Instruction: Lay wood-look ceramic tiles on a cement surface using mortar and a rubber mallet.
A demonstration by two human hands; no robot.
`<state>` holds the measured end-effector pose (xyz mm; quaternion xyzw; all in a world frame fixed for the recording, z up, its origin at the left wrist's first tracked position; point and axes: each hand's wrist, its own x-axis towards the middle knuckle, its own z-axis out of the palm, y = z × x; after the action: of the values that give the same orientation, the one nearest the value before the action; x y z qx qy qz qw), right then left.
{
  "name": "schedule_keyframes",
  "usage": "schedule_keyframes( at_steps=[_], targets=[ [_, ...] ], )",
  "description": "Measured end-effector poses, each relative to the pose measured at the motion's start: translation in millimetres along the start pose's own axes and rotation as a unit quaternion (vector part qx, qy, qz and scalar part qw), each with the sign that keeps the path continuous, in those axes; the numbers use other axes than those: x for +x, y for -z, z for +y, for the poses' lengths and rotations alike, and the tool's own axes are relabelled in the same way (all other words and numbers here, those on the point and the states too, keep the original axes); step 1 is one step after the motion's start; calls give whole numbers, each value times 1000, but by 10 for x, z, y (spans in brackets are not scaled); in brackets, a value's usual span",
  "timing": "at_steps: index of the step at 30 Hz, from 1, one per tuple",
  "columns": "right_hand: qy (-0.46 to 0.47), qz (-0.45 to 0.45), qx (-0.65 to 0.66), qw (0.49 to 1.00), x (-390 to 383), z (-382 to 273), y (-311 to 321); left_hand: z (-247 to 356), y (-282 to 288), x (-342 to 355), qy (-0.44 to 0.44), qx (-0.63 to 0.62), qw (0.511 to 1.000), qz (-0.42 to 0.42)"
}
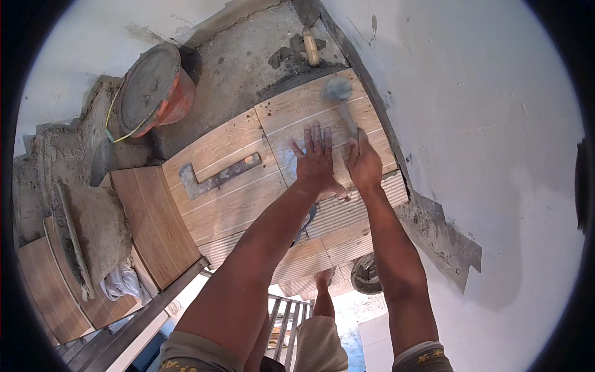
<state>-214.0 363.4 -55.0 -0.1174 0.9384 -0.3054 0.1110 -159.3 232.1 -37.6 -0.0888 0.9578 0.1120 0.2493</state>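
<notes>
My right hand point(364, 162) grips the handle of a mallet point(338, 90) whose greyish head hangs over the far right of the tiles, slightly blurred. With fingers spread, my left hand point(316, 162) rests on a wood-patterned tile point(297, 118) just left of the mallet handle. A dusty L-shaped metal square point(229, 173) lies on the neighbouring tile point(217, 146) further left. Beyond the tiles' far edge, a trowel point(311, 49) with a wooden handle lies on the rough cement, near dark wet mortar point(285, 56).
An orange-red bucket point(180, 99) full of grey mortar stands at far left. A cement-crusted container point(99, 229) and white cloth point(123, 282) sit on tiled steps at left. White wall point(471, 124) bounds the right. Ribbed step edges point(353, 208), a railing point(288, 322) and dark round tub point(365, 276) lie below.
</notes>
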Motion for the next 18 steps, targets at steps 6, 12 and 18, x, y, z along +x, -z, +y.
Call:
schedule_keyframes(
  at_steps=[6, 12, 18],
  targets=[
    [41, 84, 96, 991, -1, -64, -71, -76, -105, 22, 4, -24, 999, 34],
    [74, 114, 139, 981, -3, -172, -149, -128, -125, -36, 12, -16, 1000, 11],
    [55, 93, 130, 986, -25, -241, -200, -134, -63, -46, 22, -20, 1000, -7]
  ],
)
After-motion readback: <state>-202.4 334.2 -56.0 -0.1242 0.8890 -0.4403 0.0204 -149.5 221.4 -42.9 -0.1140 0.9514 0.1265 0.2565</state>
